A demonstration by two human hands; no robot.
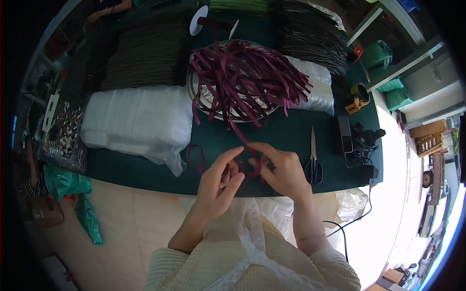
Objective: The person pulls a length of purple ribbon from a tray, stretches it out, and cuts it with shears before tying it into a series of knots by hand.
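A narrow dark purple ribbon (195, 157) makes a loop on the table beside my left hand (218, 182). Part of it is hidden under that hand. My left index finger and thumb are apart, the other fingers half curled. Opposite, my right hand (281, 172) pinches a curled stretch of purple ribbon (253, 171) between thumb and fingers. From there a strip runs up toward the large heap of purple ribbons (242, 77). The heap spills over the rim of a round metal tray (191, 87), just beyond my hands.
Black-handled scissors (314, 167) lie right of my right hand. White plastic-wrapped packs (138, 119) flank the tray. Behind stand bundles of dark thin stems (145, 48) and a ribbon spool (199, 20). A black device with cables (344, 136) sits at the right. Another person's arm (109, 10) shows far left.
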